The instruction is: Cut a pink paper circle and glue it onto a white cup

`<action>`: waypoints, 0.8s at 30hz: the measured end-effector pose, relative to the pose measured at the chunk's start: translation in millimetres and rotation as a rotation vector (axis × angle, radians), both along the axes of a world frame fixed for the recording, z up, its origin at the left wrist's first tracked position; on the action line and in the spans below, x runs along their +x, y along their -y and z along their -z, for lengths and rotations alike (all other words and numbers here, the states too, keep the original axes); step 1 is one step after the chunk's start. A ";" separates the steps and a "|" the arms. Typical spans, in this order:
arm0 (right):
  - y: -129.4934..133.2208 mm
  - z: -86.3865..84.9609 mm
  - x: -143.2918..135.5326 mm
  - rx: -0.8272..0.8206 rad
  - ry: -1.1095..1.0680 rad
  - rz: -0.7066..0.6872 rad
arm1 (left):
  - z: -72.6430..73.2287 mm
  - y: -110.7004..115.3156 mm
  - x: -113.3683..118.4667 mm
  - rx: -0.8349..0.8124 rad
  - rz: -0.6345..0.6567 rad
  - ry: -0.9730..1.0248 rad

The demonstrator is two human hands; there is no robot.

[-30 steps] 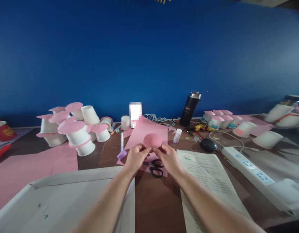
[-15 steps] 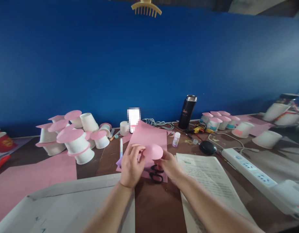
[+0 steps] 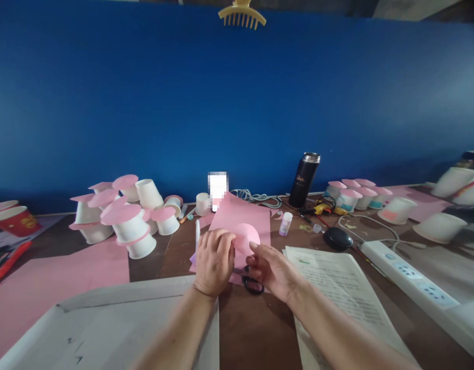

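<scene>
Between my hands is a round pink paper disc point(image 3: 247, 235), held above a larger pink sheet point(image 3: 256, 213). My left hand point(image 3: 215, 257) pinches its left edge, fingers curled. My right hand point(image 3: 273, 264) is at the disc's lower right, its thumb against the edge and the other fingers bent below. Black-handled scissors point(image 3: 253, 285) lie under the hands, their blades partly hidden. Beyond the right hand stands a small glue stick point(image 3: 285, 224) with a white cap.
White paper cups topped with pink discs point(image 3: 131, 231) cluster at left, with more cups point(image 3: 349, 200) at right. A black flask point(image 3: 304, 180), a black mouse-like object point(image 3: 338, 238), a power strip point(image 3: 406, 275) and printed sheets point(image 3: 337, 288) lie rightward. A white board point(image 3: 117, 329) lies front left.
The disc has turned to show more of its flat face. My right hand's fingers have shifted along its edge, and the left hand has rotated inward. The view has swung slightly left.
</scene>
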State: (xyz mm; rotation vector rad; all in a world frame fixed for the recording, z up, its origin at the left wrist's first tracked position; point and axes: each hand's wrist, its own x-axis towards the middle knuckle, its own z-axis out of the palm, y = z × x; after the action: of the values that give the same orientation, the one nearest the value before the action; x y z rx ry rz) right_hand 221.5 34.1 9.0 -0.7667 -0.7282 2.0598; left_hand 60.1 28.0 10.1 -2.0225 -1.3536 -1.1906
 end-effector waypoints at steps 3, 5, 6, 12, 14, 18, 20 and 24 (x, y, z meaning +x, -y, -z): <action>-6.2 3.1 0.9 -0.027 0.024 0.116 | 2.4 -0.3 2.4 -0.044 0.036 -0.017; -8.8 2.4 1.0 -0.016 0.029 0.202 | 4.3 -3.2 1.0 -0.062 -0.010 0.054; -9.7 1.8 1.1 -0.004 0.028 0.235 | 4.8 -6.0 -1.6 -0.071 -0.050 0.114; -11.3 3.3 1.7 0.065 0.054 0.217 | -13.3 -45.4 -40.0 -0.319 -0.349 0.601; -11.3 6.4 0.6 0.081 0.078 0.213 | -23.2 -65.5 -52.2 -0.389 -0.384 0.643; -12.2 13.0 -2.1 0.117 0.110 0.186 | -30.2 -106.6 -62.0 -0.556 -0.503 0.534; -13.1 15.7 -3.2 0.124 0.123 0.170 | -26.6 -124.3 -61.0 -0.585 -0.546 0.535; -14.7 18.6 -4.7 0.111 0.127 0.175 | -14.6 -149.2 -56.0 -0.603 -0.622 0.573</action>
State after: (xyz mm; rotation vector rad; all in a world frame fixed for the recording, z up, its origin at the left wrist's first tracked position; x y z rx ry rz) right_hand 216.9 48.8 -9.6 -0.8716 -0.8094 1.8116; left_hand 4.1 177.1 24.6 -1.3839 -2.6349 -1.1786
